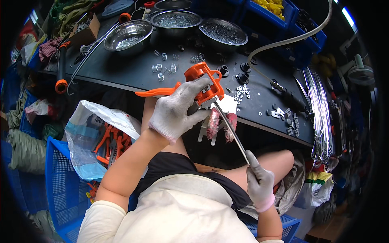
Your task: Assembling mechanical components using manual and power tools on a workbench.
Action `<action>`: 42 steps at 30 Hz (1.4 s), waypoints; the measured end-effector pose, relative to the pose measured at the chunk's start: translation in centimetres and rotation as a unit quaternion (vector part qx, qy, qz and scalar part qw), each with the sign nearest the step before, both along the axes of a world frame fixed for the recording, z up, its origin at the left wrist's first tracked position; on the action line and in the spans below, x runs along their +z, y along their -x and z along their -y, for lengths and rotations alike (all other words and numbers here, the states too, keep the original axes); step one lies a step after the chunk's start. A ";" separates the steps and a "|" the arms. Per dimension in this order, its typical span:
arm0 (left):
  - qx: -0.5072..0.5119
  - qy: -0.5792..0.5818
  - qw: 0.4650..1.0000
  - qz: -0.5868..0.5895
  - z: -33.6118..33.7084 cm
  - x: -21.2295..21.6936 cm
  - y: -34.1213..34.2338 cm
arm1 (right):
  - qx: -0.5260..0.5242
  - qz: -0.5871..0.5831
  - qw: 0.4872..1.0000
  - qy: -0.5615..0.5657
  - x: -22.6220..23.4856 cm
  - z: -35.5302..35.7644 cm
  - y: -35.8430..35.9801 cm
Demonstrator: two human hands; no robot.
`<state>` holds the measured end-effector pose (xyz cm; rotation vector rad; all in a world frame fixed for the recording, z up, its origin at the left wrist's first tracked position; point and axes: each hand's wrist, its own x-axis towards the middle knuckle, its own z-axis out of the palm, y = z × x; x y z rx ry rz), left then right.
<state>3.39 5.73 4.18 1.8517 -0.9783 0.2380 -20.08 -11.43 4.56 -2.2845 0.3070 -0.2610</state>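
My left hand (pixel 175 109), in a grey knit glove, is closed around an orange caulking gun handle (pixel 216 83) held above the table's near edge. Its long orange trigger (pixel 156 92) sticks out to the left. A straight metal rod (pixel 233 131) runs from the handle down toward my lap on the right. My gloved right hand (pixel 260 182) grips the rod's lower end, thumb laid along it. Under the handle, two posts wrapped in red cloth (pixel 213 123) project from the table edge beside a white plate (pixel 229 104).
Steel bowls of small metal parts (pixel 176 20) line the table's back. Springs (pixel 161 68), black flanged parts (pixel 243 77) and white nuts (pixel 243 92) lie nearer. Bent metal rods (pixel 318 117) stand right. A bag (pixel 81 133) of orange handles sits in a blue crate (pixel 60 182) left.
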 end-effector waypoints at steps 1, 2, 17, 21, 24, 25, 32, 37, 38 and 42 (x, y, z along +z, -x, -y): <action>0.000 -0.013 1.000 0.018 -0.2 -0.2 -0.2 | -0.018 -0.068 0.981 -0.180 -0.6 0.4 0.3; 0.000 -0.025 0.999 0.035 -0.2 -0.3 -0.3 | -0.019 -0.067 0.981 -0.179 -0.5 0.7 0.4; -0.021 -0.045 0.978 0.202 -1.3 5.2 4.7 | -0.013 0.085 0.948 -0.306 5.1 -4.1 -8.3; -0.012 -0.058 0.963 0.261 -2.5 10.2 3.9 | 0.019 0.141 0.895 -0.423 8.4 -4.0 -9.8; -0.039 -0.035 0.915 0.399 -4.6 13.6 3.1 | 0.099 0.222 0.865 -0.439 9.7 -2.7 -10.4; -0.043 -0.012 0.883 0.467 -5.4 14.2 2.4 | 0.124 0.224 0.866 -0.429 9.7 -1.7 -10.7; -0.268 0.210 0.938 0.071 -2.2 11.1 0.3 | 0.209 0.267 0.736 -0.586 3.1 -2.1 -13.9; -0.281 0.111 0.953 -0.037 3.9 8.3 0.8 | 0.112 0.267 0.844 -0.451 -2.0 -1.4 -14.2; -0.284 0.090 0.954 -0.028 4.4 7.0 -0.1 | 0.063 0.232 0.861 -0.448 -1.6 -1.4 -13.8; -0.278 0.063 0.956 0.070 4.9 2.5 -0.8 | -0.134 0.283 0.935 0.165 -1.1 3.5 -7.6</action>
